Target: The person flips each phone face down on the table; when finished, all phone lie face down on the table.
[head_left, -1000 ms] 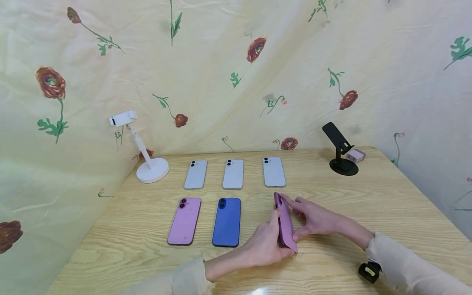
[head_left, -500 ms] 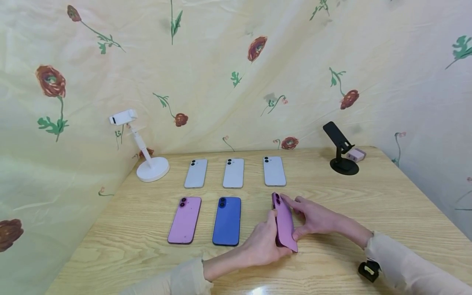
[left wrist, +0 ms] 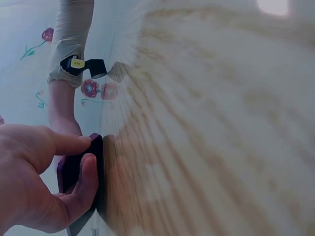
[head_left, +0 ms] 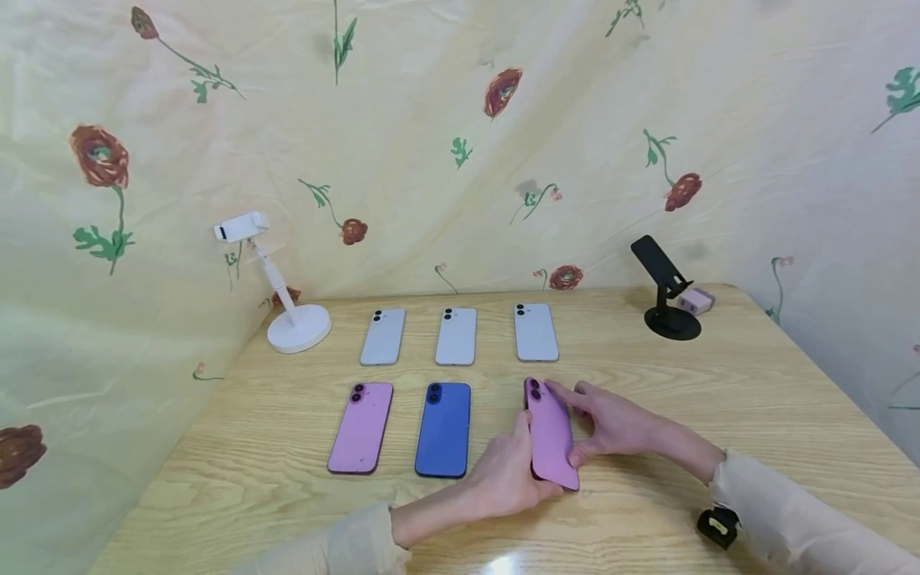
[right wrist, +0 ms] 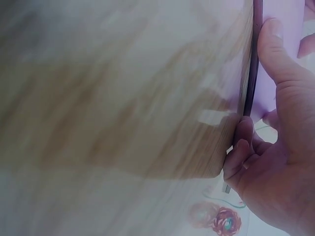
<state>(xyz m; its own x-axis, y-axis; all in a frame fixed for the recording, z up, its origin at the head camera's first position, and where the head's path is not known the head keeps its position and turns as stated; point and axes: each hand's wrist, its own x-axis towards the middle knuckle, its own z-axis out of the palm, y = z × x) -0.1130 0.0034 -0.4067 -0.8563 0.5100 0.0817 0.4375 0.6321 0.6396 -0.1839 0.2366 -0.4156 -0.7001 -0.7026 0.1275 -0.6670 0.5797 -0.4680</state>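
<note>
In the head view a pink phone [head_left: 552, 435] is held between both hands at the right end of the front row, its camera back facing up and its left side tilted up a little. My left hand [head_left: 506, 471] grips its left edge; in the left wrist view the thumb and a finger bracket the dark edge of the phone [left wrist: 72, 169]. Along the opposite edge, my right hand [head_left: 614, 423] holds it, thumb [right wrist: 275, 46] laid on the pink back in the right wrist view and other fingers curled near the table surface. Left of it lie a blue phone [head_left: 442, 431] and another pink phone [head_left: 362, 429].
Behind, a row of white phones [head_left: 456, 337] lies face down on the wooden table [head_left: 237, 447]. A white phone stand [head_left: 298, 327] rises at the back left. At the back right are a black phone stand [head_left: 672, 323] and a pale pink charger plug [head_left: 696, 301].
The held pink phone has turned from nearly on edge to flatter, its camera end shifting left and its back facing up more. My left hand has moved slightly left; the right barely moved.
</note>
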